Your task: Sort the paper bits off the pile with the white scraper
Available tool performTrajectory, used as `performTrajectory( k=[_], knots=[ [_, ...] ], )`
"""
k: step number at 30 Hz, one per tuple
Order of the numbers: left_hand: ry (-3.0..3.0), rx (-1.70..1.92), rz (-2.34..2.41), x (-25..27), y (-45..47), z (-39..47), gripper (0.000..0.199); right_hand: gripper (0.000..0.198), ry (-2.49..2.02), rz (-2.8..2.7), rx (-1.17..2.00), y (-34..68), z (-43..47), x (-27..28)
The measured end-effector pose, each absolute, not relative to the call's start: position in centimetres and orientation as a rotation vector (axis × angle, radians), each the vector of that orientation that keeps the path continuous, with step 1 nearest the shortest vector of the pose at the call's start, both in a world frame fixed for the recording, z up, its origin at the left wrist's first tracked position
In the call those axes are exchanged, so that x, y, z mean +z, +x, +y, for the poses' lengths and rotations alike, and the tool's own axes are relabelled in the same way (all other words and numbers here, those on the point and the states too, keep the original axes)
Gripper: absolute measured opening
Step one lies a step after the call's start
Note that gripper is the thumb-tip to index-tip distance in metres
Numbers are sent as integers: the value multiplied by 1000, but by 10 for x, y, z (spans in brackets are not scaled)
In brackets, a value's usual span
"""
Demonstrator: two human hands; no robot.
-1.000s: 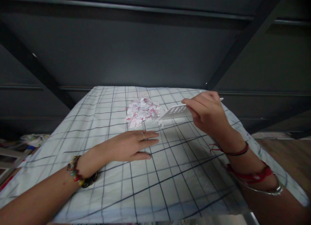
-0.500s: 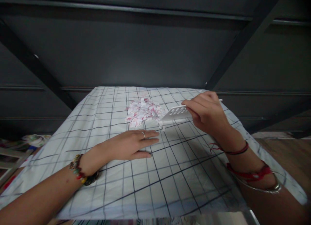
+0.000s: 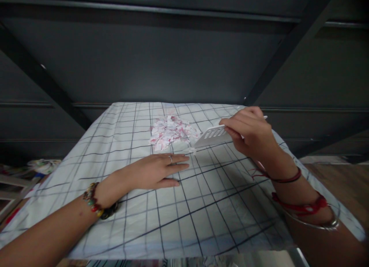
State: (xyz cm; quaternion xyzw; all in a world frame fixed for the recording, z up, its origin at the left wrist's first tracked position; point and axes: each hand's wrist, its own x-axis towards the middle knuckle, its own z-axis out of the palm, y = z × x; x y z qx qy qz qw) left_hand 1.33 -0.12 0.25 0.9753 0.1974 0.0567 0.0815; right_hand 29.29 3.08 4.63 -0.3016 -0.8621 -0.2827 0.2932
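on the checked tablecloth (image 3: 219,217), the left hand (image 3: 152,171) lies palm-down, fingers extended and released; the right hand (image 3: 250,130) grasps a white slotted tool (image 3: 211,137) beside torn paper scraps (image 3: 171,131).

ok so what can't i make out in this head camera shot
All in the head view:
- Grip of the white slotted spatula: mostly hidden by the right hand.
- Lower paper scraps: covered by upper ones; pink marks too small to identify.
- Palm of the left hand: faces down, unseen.
- Striped items: cut off by the picture's bottom edge.
- Clutter at left: blurred.
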Motion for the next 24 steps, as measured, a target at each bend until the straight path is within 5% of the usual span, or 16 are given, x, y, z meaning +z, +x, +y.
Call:
performTrajectory(
  k=[24],
  knots=[
    [2956, 191, 613, 3, 13, -1, 41, 16, -707, -2367, -520, 290, 17, 58]
  ],
)
